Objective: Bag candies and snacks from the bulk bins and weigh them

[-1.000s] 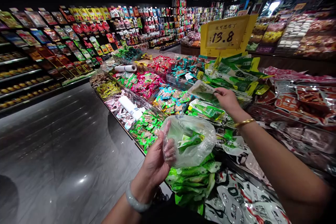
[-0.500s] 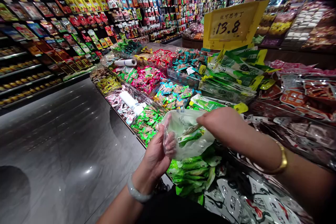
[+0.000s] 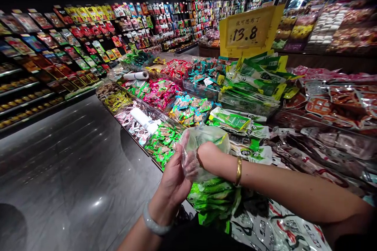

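Observation:
My left hand (image 3: 173,178) holds a thin, clear plastic bag (image 3: 203,133) by its near-left side, with some fingers showing through the film. The bag's mouth faces up and toward me. My right hand (image 3: 209,157) reaches into it from the right, its fingers hidden inside, so what they hold cannot be seen. A bit of green and yellow packaging (image 3: 220,140) shows at the bag's far side. Below the bag lies a pile of green snack packets (image 3: 210,196), and small green-wrapped snacks (image 3: 163,143) sit just left of it.
Clear-walled bins of packaged snacks spread ahead, with two white rolls (image 3: 144,119) lying among them. A yellow price sign (image 3: 250,31) stands behind large green packets (image 3: 259,76). Grey floor (image 3: 73,168) runs along the left, beside shelves of hanging packets (image 3: 88,27).
My right hand has moved left and down, from the bag's right rim into the bag. The packet at its fingertips is now out of sight. My left hand keeps its hold; the view shifted slightly.

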A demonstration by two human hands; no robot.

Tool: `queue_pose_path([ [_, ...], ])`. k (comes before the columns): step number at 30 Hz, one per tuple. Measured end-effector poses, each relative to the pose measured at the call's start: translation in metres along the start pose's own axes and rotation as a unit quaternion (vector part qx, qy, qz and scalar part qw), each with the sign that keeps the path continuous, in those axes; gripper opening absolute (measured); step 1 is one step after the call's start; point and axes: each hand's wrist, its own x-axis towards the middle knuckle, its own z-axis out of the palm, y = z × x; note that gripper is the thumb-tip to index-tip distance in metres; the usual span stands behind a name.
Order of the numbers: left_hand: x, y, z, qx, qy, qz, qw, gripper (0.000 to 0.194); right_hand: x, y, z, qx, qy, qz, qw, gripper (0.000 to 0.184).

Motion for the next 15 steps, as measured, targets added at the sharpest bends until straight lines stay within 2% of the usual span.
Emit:
queue_pose_path([
  [2, 0.002, 0.000, -0.004, -0.008, -0.005, -0.006, 1.000, 0.043, -0.010, -0.004, -0.005, -0.030, -0.032, 0.014, 0.999, 0.020],
  [4, 0.004, 0.001, -0.010, -0.017, -0.022, -0.015, 0.999, 0.044, -0.023, -0.007, -0.019, -0.046, -0.052, 0.023, 0.997, 0.016],
  [6, 0.006, 0.003, -0.015, -0.023, -0.038, -0.022, 0.999, 0.044, -0.038, -0.003, -0.041, -0.047, -0.029, 0.032, 0.998, 0.015],
  [7, 0.006, 0.005, -0.017, -0.027, -0.044, -0.025, 0.998, 0.043, -0.046, 0.003, -0.054, -0.043, 0.000, 0.041, 0.998, 0.022],
  [9, 0.007, 0.007, -0.020, -0.037, -0.053, -0.028, 0.998, 0.043, -0.062, 0.027, -0.077, -0.019, 0.112, 0.076, 0.991, 0.035],
  [12, 0.006, 0.009, -0.021, -0.046, -0.066, -0.028, 0.996, 0.044, -0.080, 0.080, -0.091, -0.004, 0.251, 0.226, 0.941, 0.039],
  [13, 0.006, 0.010, -0.021, -0.047, -0.071, -0.027, 0.996, 0.044, -0.083, 0.099, -0.088, -0.010, 0.271, 0.295, 0.916, 0.037],
  [15, 0.005, 0.010, -0.021, -0.047, -0.075, -0.028, 0.996, 0.043, -0.087, 0.128, -0.074, 0.029, 0.232, 0.378, 0.896, 0.034],
])
